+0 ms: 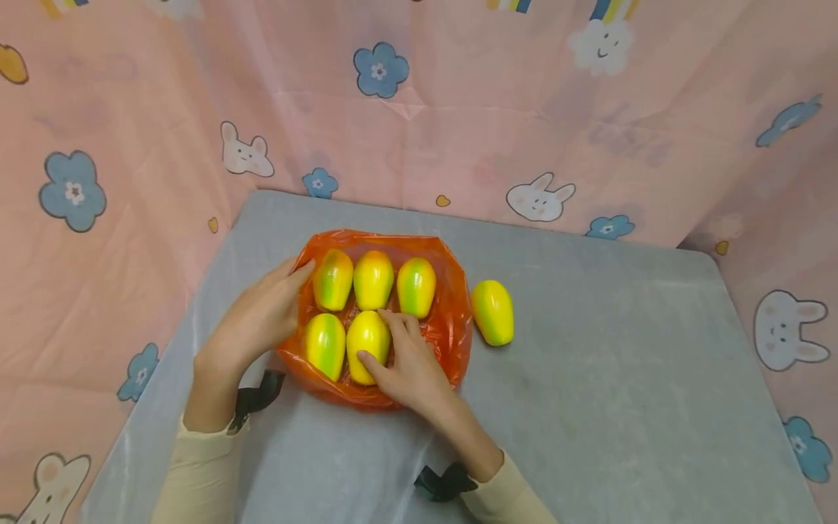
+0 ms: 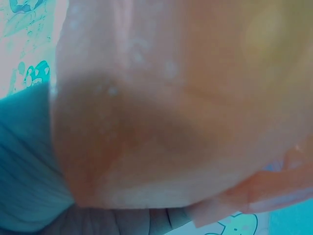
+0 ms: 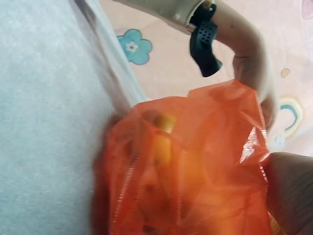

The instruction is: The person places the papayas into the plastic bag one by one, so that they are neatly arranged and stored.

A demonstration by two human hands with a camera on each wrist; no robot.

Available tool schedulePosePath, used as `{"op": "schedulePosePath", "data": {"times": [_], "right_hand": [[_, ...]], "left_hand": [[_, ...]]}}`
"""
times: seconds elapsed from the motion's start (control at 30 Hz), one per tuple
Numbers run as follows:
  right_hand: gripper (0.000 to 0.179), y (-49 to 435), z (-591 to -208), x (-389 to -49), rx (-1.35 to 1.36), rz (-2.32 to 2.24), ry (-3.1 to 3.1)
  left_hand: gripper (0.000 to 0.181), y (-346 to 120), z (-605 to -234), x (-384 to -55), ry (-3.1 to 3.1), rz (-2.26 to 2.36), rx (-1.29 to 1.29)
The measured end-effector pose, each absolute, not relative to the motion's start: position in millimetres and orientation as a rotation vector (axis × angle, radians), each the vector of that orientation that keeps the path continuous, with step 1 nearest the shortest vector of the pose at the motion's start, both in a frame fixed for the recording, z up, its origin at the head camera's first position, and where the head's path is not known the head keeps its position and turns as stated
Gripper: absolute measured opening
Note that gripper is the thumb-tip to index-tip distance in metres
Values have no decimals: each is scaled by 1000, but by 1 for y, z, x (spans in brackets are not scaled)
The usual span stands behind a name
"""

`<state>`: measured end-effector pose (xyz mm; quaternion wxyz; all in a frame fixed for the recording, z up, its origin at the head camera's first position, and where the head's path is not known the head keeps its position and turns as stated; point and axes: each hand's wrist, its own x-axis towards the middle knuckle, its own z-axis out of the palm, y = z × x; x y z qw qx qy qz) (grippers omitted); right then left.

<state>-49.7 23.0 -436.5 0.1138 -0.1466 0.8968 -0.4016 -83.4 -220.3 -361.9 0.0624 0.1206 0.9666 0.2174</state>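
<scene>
An orange-red plastic bag (image 1: 455, 342) lies wide open on the table in the head view. Three yellow-green mangoes, one of them the middle mango (image 1: 374, 280), form a far row inside it. Two more sit nearer the person, at left a mango (image 1: 325, 346) and beside it another mango (image 1: 369, 342). My right hand (image 1: 415, 367) reaches into the bag and grips this second one between thumb and fingers. At the bag's left rim, my left hand (image 1: 262, 316) holds the plastic, thumb along the edge. Translucent plastic fills most of the left wrist view.
Outside the bag, just right of its rim, lies one more mango (image 1: 493, 313). The grey-covered table (image 1: 622, 378) extends to the right. A pink patterned curtain (image 1: 452, 145) hangs behind and at both sides. Dark wrist straps, such as the left strap (image 1: 260, 394), sit at the sleeves.
</scene>
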Motion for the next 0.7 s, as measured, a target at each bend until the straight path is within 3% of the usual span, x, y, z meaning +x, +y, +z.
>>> {"op": "schedulePosePath", "data": {"times": [0.7], "right_hand": [[56, 52, -396, -48, -539, -1345, 2740]], "left_hand": [[68, -218, -362, -86, 2917, 636, 377]]}}
